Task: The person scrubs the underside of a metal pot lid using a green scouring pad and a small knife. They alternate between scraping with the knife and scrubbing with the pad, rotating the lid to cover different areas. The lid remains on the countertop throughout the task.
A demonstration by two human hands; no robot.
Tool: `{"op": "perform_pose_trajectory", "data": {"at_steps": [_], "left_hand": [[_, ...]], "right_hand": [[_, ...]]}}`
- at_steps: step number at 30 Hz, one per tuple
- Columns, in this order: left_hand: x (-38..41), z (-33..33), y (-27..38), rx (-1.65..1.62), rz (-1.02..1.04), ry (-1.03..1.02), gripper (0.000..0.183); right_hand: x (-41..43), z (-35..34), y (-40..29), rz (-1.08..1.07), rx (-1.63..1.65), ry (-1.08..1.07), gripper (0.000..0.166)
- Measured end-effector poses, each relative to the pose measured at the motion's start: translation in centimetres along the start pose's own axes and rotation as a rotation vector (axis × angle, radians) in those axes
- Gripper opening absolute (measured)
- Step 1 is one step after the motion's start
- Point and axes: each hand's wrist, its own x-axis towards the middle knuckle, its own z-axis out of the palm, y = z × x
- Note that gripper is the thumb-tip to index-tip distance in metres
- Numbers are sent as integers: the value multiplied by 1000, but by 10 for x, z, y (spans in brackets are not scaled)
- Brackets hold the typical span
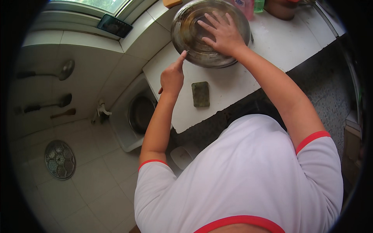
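Note:
A large round metal pan or lid [193, 40], stained brown, lies on the white countertop [233, 84]. My right hand [223, 33] rests on it with the fingers spread. At its near left edge, my left hand [173, 74] extends the index finger to the rim, the other fingers curled; a small dark tip shows by the fingertip, and a brown end pokes out below the fist, so it seems to hold a thin tool, mostly hidden. A dark green scouring pad [200, 94] lies on the countertop nearer to me.
Left of the countertop is a sink [116, 128] holding a dark round basin [142, 114], beside a tap [102, 111]. A phone [114, 25] leans by the window. Pink [246, 8] and green bottles [259, 5] and a brown pot [281, 10] stand at the back right.

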Motion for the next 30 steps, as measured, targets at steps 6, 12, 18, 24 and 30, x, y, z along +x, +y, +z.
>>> {"op": "perform_pose_trajectory", "data": {"at_steps": [6,12,18,24,30], "left_hand": [[-9,1,14,-29,66,-53,47],[3,1,4,75,17,-41,46],[16,1,-2,66,-34,-28,43],[5,0,16,42,17,-87,43],[-3,-2,30,77,7,-130,45]], "right_hand": [[-1,-2,-2,9,0,-40,61],[1,1,0,-2,2,-1,61],[1,1,-1,1,2,11,62],[0,2,0,9,11,9,63],[0,-1,-3,14,1,-21,62]]}}
